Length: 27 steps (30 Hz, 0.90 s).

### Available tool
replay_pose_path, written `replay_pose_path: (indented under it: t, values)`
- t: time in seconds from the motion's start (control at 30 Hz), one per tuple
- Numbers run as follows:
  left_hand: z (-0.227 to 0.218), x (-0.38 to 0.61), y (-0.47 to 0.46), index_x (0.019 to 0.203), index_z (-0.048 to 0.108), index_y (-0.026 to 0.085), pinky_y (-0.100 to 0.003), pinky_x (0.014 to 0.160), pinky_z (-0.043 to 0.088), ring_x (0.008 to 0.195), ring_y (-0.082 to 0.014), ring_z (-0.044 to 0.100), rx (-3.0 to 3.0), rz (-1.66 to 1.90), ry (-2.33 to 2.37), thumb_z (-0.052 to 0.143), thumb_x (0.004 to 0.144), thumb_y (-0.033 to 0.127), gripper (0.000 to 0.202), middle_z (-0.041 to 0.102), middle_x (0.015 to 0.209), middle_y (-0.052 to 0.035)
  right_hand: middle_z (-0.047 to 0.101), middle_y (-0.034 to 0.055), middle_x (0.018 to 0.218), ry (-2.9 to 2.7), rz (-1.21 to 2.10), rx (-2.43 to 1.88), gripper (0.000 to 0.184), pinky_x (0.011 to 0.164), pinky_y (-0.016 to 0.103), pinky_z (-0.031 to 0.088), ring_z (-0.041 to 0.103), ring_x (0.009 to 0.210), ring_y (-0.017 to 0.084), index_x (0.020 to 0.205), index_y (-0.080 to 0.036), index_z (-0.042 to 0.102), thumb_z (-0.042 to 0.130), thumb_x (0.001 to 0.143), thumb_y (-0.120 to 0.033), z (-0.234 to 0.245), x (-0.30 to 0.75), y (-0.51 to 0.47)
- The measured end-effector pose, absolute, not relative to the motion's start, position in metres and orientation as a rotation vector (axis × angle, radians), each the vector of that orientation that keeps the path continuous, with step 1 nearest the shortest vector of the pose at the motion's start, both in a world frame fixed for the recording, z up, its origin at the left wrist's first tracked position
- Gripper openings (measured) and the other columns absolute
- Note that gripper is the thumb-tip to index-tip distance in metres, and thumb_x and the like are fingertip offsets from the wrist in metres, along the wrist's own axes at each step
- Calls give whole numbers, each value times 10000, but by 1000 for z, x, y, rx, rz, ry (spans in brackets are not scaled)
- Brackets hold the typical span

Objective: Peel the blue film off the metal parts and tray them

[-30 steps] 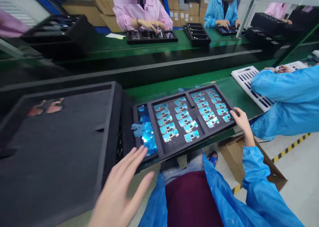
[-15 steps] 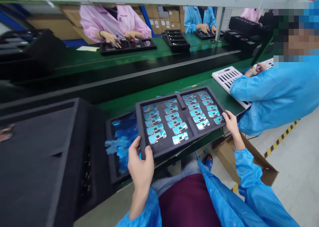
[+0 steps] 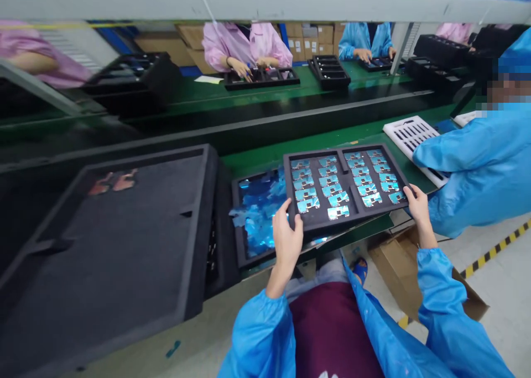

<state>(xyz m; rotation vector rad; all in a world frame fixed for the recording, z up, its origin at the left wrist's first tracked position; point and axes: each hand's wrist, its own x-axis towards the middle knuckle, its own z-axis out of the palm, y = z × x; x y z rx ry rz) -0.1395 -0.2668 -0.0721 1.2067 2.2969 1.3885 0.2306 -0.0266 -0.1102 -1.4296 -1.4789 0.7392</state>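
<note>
A black foam tray [image 3: 315, 222] holding several small parts [image 3: 338, 182] covered in blue film is lifted above the bench edge. My left hand [image 3: 287, 240] is closed on its near left corner, thumb on top. My right hand [image 3: 417, 204] is closed on its near right corner. Beneath and to the left lies a second black tray [image 3: 238, 223] filled with loose blue film scraps [image 3: 259, 209].
A large black foam tray stack [image 3: 124, 229] stands at my left. A person in a blue coat [image 3: 473, 162] works at my right beside a white slotted tray [image 3: 409, 135]. Across the green conveyor [image 3: 265, 113], other people handle black trays. A cardboard box [image 3: 398, 256] sits on the floor.
My left hand came off the film scraps and gripped the tray's left corner. The tray of parts rose and shifted right, uncovering the scrap tray beneath it.
</note>
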Motion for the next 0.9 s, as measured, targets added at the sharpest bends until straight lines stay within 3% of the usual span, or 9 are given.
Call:
replay_pose_path:
  t: [0.17,0.37,0.57,0.7,0.8,0.9]
  values:
    - [-49,-157,-245,1464,628,235,-527,1287,425,1453,-332,596,1368,1409,2262,464,1030,249,464,684,1513,-138,799,228,1225,-1394,726,-1486,807,1135,557,542,724,1170,382,1115,-127,783,693,778,-855,-109,219,-46]
    - [-13,-211,-150,1415,657,256,-532,1240,482,1396,-339,663,1544,1259,2209,492,981,171,472,740,1441,-103,732,197,1423,-1264,651,-1553,683,1211,574,498,679,1320,342,1380,-153,699,556,1017,-714,-121,204,-141]
    - [-40,-231,-35,1348,676,230,-385,1256,476,1413,-224,665,1731,1098,1888,477,953,130,454,744,1460,-91,650,212,1510,-1113,690,-1508,614,1130,494,586,689,1343,297,1509,-196,511,605,1060,-604,-124,161,-205]
    - [-50,-219,15,1304,691,176,-329,1252,458,1388,-186,675,1732,1036,1833,483,945,98,422,742,1460,-114,668,210,1423,-1130,715,-1465,604,1022,437,632,722,1256,275,1519,-215,417,620,1069,-563,-122,151,-211]
    - [-45,-215,30,1318,689,146,-339,1258,451,1383,-206,675,1743,1000,1856,536,938,92,413,745,1443,-136,656,188,1350,-1275,626,-1580,587,902,428,646,722,1119,274,1480,-217,488,643,1052,-589,-109,164,-210]
    - [-38,-214,25,1337,696,181,-434,1303,421,1418,-277,642,1747,1015,1979,581,968,160,388,728,1466,-140,564,213,1457,-1417,273,-1661,589,993,522,609,658,1201,325,1467,-209,576,701,1022,-574,-82,181,-197]
